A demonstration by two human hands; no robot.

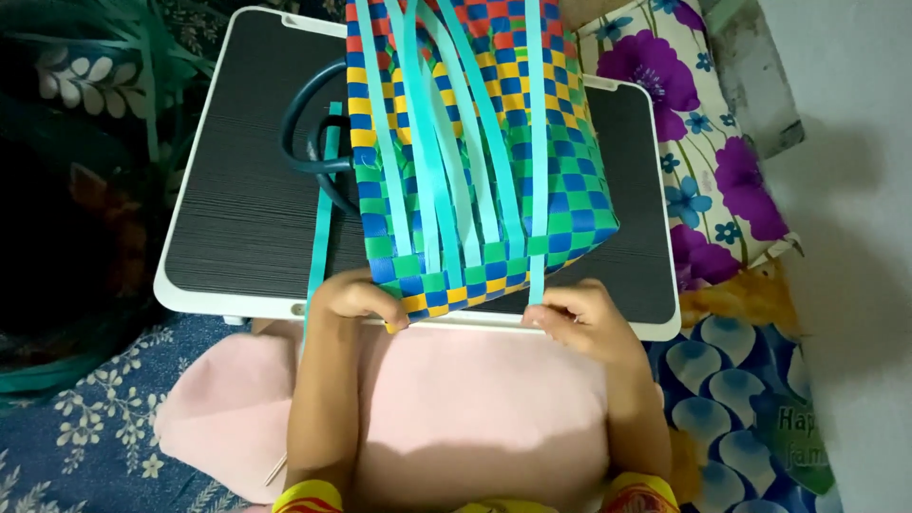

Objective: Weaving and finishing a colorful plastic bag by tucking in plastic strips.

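Pink cloth (pixel 475 408) covers the lap nearest the camera, and both forearms lie over it, reaching to the near edge of the counter (pixel 237 228), a small dark-topped tray table with a white rim. The left hand (pixel 356 296) is curled shut on the near corner of the woven basket (pixel 532 190), thumb over the weave, apparently to keep that corner from shifting. The right hand (pixel 579 318) has its fingers pinched together on the end of a teal strip (pixel 538 142), which runs taut and straight up the basket's side, so it looks held under tension. The basket lies tipped on the counter with its base end towards the person; its chequered weave is blue, green, yellow and red, and several more loose teal strips (pixel 432 142) cross its face. Another strip (pixel 321 218) hangs over the counter's near edge on the left. Beyond that, a dark looped handle (pixel 304 133) rests on the counter beside the basket. Flowered bedding (pixel 703 142) lies on the right, and a heap of green strips (pixel 142 57) sits in the far left corner.
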